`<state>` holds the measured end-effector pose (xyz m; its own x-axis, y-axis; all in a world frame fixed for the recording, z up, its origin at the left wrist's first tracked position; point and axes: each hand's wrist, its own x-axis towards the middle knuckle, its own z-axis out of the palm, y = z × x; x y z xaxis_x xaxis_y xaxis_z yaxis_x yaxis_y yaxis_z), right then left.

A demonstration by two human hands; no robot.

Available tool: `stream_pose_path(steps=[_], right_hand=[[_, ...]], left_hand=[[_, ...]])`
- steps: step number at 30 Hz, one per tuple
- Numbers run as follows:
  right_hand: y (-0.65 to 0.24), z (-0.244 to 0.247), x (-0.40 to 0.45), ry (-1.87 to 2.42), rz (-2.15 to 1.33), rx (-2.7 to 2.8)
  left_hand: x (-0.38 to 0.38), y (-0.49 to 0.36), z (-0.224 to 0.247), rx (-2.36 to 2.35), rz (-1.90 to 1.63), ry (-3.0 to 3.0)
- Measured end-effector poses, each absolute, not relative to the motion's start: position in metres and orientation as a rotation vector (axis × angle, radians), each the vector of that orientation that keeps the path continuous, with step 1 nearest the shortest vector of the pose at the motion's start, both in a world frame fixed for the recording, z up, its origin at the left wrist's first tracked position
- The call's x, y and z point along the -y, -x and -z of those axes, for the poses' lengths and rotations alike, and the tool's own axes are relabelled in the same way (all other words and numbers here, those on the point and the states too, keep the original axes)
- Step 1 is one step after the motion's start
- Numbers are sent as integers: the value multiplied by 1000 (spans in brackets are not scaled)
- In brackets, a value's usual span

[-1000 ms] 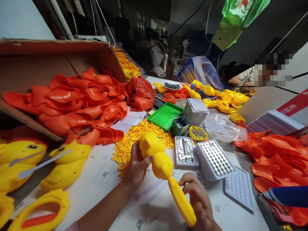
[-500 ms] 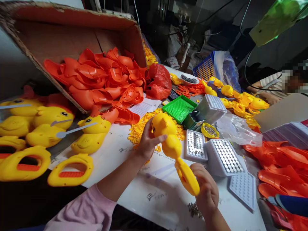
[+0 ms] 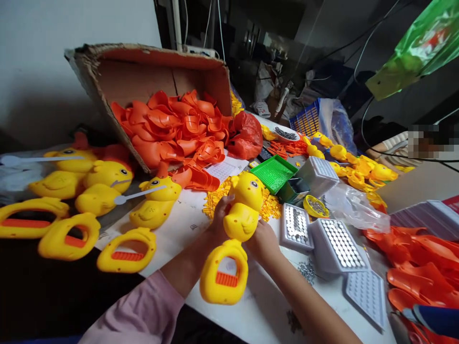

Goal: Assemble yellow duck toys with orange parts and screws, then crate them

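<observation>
The fingers of your left hand (image 3: 220, 217) are closed around the side of the yellow duck toy (image 3: 244, 222), near its neck. The fingers of your right hand (image 3: 264, 239) are bent at the other side of its body; they are partly hidden, so I cannot tell how tightly they close, or if they hold something small.

The largest thing is the surface (image 3: 258, 306), with a white covering, and the toy is above it, between your two hands. On the far left side lies a cardboard box (image 3: 161, 56), open towards you, with orange parts (image 3: 179, 125) inside and spilling out. Near it stand other duck toys (image 3: 156, 212), with orange pieces on their heads. The toy in your hands is upright, a little tilted; its face is to you, and its ring handle is below.

To the right is a stack of trays (image 3: 322, 255) carrying white round pieces, and behind it a green tray (image 3: 274, 173) and a yellow bowl (image 3: 309, 211) of small metal pieces. The smallest things are loose yellow pieces (image 3: 272, 208).

In my judgement, the step in hand is holding up and handling this toy. Any move from here calls for steady support at the body, because the handle hangs free.
</observation>
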<state>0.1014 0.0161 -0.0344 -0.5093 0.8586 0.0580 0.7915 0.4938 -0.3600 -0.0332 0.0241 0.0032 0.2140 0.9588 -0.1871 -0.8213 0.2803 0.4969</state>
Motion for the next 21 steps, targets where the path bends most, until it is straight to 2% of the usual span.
stream_pose_path(steps=[5, 10, 16, 21], right_hand=[[-105, 29, -19, 1442, -632, 2266], [-145, 12, 2, 1353, -920, 1794], [-180, 8, 24, 1150, -1291, 1083], [-184, 6, 26, 1018, -1487, 689]], left_hand=[[-22, 34, 1, -357, -1171, -431], [-21, 35, 17, -263, -982, -466], [2, 12, 24, -368, -816, -477], [17, -8, 22, -572, -833, -509]])
